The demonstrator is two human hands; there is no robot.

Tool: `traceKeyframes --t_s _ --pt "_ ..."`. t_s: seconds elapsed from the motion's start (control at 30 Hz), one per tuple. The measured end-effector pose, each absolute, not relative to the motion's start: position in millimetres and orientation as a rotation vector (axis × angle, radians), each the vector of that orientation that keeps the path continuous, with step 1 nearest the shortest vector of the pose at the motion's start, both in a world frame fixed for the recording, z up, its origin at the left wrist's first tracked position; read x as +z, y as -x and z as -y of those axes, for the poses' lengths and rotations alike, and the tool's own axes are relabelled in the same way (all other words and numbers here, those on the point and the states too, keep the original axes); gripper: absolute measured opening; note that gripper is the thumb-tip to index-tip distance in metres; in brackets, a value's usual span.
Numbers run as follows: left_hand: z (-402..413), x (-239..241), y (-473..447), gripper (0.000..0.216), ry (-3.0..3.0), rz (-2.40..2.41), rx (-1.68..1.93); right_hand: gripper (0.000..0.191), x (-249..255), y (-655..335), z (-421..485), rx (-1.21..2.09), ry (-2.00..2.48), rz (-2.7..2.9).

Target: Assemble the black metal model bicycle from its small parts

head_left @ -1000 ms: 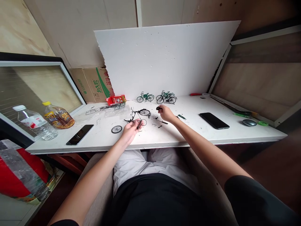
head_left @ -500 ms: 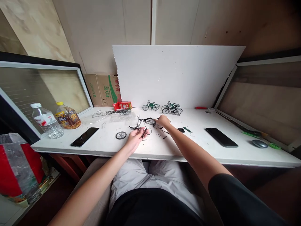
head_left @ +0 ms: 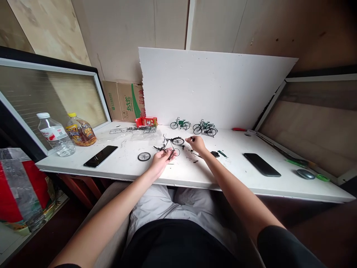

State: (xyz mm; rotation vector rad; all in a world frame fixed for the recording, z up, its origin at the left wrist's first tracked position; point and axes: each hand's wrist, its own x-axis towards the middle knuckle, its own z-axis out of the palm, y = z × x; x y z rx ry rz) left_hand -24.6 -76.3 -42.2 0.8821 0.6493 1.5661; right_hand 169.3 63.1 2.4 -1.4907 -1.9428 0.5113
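Note:
My left hand (head_left: pixel 161 160) is closed on a partly built model bicycle (head_left: pixel 170 143), all black, with one wheel (head_left: pixel 177 141) on its far right side. A bit to the right, my right hand (head_left: pixel 197 144) is raised over the table, its fingers pinched on a small dark piece too tiny to name. Below it lie several loose small black parts (head_left: pixel 193 153). A separate black spoked wheel (head_left: pixel 144 156) rests flat left of my left hand. Toward the back stand a green and black model bicycle (head_left: pixel 180 123) and more such bicycles (head_left: pixel 205 128) close together.
Two phones (head_left: pixel 100 156) (head_left: pixel 261 164) flank the work area. Two bottles (head_left: pixel 55 136) (head_left: pixel 80 130) stand at the left. Parts frames (head_left: pixel 134 129), a red box (head_left: pixel 146 121) and a white board (head_left: pixel 217 89) are at the back; a mouse (head_left: pixel 305 174) is at right.
My right hand has drawn a little away from the bicycle's wheel and turned, its pinched fingers now showing a dark piece. My left hand keeps its hold. The view has shifted slightly.

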Motion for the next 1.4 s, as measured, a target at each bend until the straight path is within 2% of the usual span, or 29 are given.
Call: traceKeyframes --t_s 0.07,0.13,0.2,0.3,0.63,0.9,1.1,1.4 --pt "76.8 -41.7 24.1 0.035 -0.896 -0.651 1.575 0.051 0.0 -176.8 -39.0 0.627 1.365 1.905" --pt "76.9 -41.6 23.9 0.036 -0.905 -0.669 1.574 0.058 -2.6 -177.8 -14.9 1.037 1.046 1.766" --pt "76.8 -42.1 24.1 0.039 -0.898 -0.699 1.580 0.059 -4.3 -172.4 4.9 1.303 0.884 1.695" --pt "76.5 -43.3 24.4 0.040 -0.898 -0.734 1.587 0.056 -6.6 -158.4 21.9 1.432 0.823 1.614" --pt "73.9 -45.5 24.0 0.038 -0.895 -0.727 1.606 0.052 -24.3 -144.2 26.2 1.199 0.863 1.607" --pt "71.1 -49.6 24.2 0.033 -0.880 -0.719 1.632 0.054 -26.7 -144.9 24.2 1.297 0.907 1.540" --pt "69.1 -51.8 24.0 0.034 -0.882 -0.692 1.619 0.061 -28.3 -145.2 24.1 1.223 0.949 1.569" --pt "66.3 -57.3 24.1 0.039 -0.922 -0.777 1.626 0.057 -27.3 -144.2 28.0 1.132 1.004 1.562"
